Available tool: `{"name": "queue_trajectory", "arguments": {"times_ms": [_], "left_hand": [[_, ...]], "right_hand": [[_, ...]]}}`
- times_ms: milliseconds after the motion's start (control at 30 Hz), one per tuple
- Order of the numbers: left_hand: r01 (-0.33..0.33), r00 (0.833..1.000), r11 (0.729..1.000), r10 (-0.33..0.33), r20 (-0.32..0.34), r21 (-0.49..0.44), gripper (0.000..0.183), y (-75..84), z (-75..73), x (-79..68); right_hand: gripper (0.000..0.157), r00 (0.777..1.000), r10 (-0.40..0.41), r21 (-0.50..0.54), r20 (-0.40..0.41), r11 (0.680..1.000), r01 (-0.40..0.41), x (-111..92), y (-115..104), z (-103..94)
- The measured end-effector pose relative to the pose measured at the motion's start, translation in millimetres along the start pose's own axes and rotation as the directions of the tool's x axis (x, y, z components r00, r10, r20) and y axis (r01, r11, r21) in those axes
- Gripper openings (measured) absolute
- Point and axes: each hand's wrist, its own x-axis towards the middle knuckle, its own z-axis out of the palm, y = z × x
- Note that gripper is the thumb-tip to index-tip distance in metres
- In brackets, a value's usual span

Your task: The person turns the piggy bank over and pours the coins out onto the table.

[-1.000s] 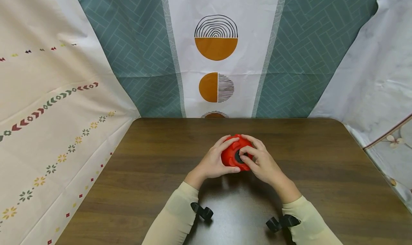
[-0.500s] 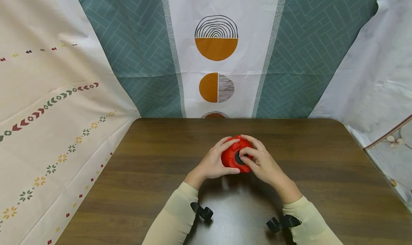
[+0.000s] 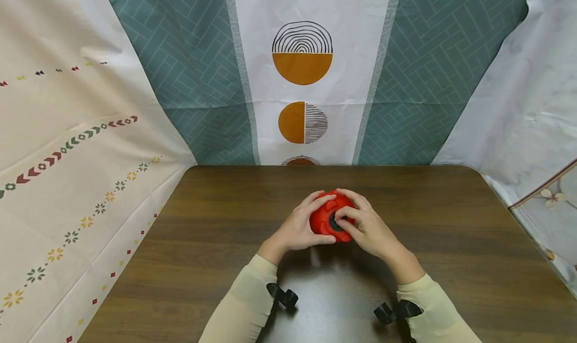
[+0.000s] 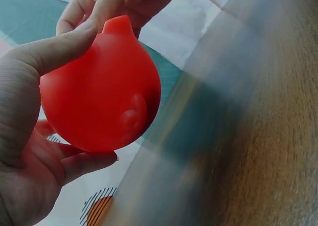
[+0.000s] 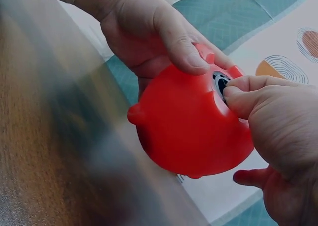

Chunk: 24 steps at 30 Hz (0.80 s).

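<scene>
A red, round, hollow-looking ball point(image 3: 321, 219) with raised knobs on its surface is held up between both hands over the table. Set into its upper face is a black round insert point(image 5: 219, 80), partly covered by fingertips. My left hand point(image 3: 298, 227) grips the ball from the left, thumb on the near side and fingers spread round the far side. With thumb and index finger, my right hand point(image 3: 367, 229) pinches at the black insert, while its other fingers reach around the ball's right side. In the left wrist view the ball's smooth red underside point(image 4: 102, 94) shows one rounded bump.
The brown wood-grain table point(image 3: 216, 263) spreads beneath the hands. Patterned cloths hang behind it and along both sides, a teal and white one point(image 3: 311, 92) at the back. Black wrist mounts point(image 3: 284, 297) sit on both sleeves.
The ball has tipped or shifted very slightly toward the person since one second ago. Both hands keep the same hold and almost the same place.
</scene>
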Motion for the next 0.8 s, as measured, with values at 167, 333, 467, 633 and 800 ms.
{"name": "queue_trajectory", "arguments": {"times_ms": [167,333,467,633,800], "left_hand": [[-0.013,0.999,0.999,0.014,-0.041,0.03,0.088,0.7,-0.6,0.6],[-0.022,0.997,0.999,0.024,-0.076,0.032,0.088,1.7,-1.8,0.9],[-0.046,0.994,0.999,0.048,-0.097,0.023,0.088,1.7,-1.6,1.9],[-0.066,0.991,0.997,0.069,-0.111,0.03,0.088,2.1,-0.8,2.0],[-0.052,0.993,0.998,0.056,-0.103,0.041,0.087,2.3,-1.3,1.6]], "right_hand": [[0.019,0.998,-0.004,-0.017,-0.065,1.0,0.003,0.9,-2.3,1.6],[0.016,0.99,0.033,-0.017,-0.134,0.999,-0.035,0.8,-6.5,4.1],[0.013,0.981,0.071,-0.009,-0.182,0.997,-0.074,0.9,-10.9,7.1],[0.011,0.97,0.076,-0.006,-0.232,0.997,-0.079,1.7,-14.3,10.3],[0.01,0.974,0.067,-0.026,-0.215,0.997,-0.075,2.7,-13.4,10.1]]}}
